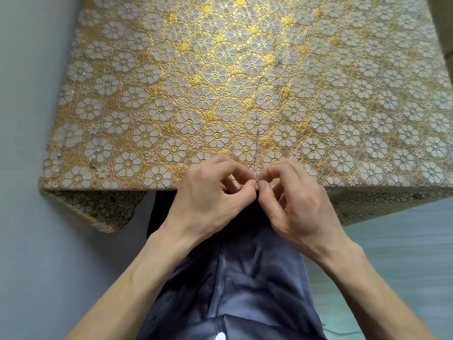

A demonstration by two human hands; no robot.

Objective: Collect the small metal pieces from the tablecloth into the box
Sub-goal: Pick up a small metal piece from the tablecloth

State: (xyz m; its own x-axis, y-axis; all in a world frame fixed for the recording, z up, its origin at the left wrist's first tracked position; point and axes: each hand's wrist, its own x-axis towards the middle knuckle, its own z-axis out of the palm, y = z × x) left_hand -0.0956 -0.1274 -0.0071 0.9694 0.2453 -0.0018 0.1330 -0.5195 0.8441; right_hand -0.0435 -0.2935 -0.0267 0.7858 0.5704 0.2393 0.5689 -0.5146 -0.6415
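A gold floral tablecloth (220, 69) covers the table. At its near edge my left hand (210, 192) and my right hand (296, 207) meet, thumbs and forefingers pinched together. A tiny silver metal piece (257, 178) glints between the fingertips; I cannot tell which hand grips it more. Other small metal pieces lie on the cloth: one near the middle front (258, 131) and two by the left front corner (92, 164) (58, 157). Thin silvery lines run up the cloth from them. No box is in view.
The cloth hangs over the table's front edge at the left corner (107, 212) and at the right (367, 204). Grey floor shows on the left, pale blue floor on the right. My lap in grey-blue fabric (232, 290) sits right under the hands.
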